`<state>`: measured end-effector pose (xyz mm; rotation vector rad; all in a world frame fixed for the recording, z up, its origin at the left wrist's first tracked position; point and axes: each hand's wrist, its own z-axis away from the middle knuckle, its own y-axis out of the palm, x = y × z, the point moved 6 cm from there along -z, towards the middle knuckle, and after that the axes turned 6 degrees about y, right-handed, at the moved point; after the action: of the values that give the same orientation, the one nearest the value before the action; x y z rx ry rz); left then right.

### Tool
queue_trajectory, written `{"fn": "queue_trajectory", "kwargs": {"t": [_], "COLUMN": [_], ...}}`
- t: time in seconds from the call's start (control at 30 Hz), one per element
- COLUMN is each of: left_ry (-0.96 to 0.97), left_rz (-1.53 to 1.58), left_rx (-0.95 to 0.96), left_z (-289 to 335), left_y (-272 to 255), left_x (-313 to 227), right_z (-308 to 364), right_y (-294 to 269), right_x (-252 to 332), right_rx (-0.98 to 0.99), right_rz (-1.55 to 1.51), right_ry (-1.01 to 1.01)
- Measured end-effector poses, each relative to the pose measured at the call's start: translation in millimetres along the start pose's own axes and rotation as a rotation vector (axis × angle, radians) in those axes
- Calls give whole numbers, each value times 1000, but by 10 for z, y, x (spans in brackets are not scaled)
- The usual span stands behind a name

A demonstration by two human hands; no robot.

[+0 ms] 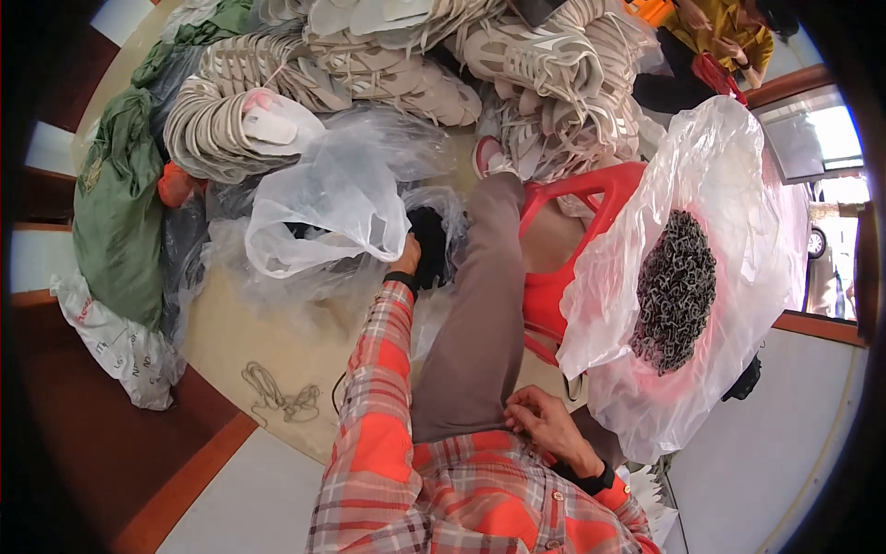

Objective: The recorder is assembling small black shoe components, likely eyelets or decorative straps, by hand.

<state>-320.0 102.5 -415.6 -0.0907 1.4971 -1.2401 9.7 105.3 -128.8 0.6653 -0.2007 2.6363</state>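
Observation:
My left hand [406, 259] reaches forward to a clear plastic bag [318, 217], at its right edge beside a dark black mass [428, 247]. Its fingers are mostly hidden there, so I cannot see what they grip. Over my lap, my right hand [546, 427] has its fingers curled in toward the thumb; anything between the fingertips is too small to make out. To the right, a large translucent plastic bag [738, 175] lies open around a heap of small dark metal-looking pieces [678, 291]. It sits against a red plastic stool [604, 198].
Stacked beige shoe uppers [531, 55] pile up at the far side, with a curved row [208, 125] at left. A green cloth bundle [120, 203] and a white sack [125, 342] lie left. Loose cord [277, 397] rests on the floor. Another person [715, 37] sits far right.

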Motion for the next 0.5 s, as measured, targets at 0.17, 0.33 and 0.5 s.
{"fn": "queue_trajectory", "kwargs": {"t": [0.17,0.33,0.5], "left_ry": [139,-203,-877], "left_rz": [-62,498,1047], "left_rx": [-178,-34,132], "left_z": [229,690,1449], "left_y": [-334,-337,437], "left_x": [57,164,590], "right_z": [19,-10,-42], "right_y": [88,92,169], "right_x": [121,97,48], "right_rx": [34,33,51], "right_rz": [57,50,85], "right_ry": [-63,-93,-52]}}
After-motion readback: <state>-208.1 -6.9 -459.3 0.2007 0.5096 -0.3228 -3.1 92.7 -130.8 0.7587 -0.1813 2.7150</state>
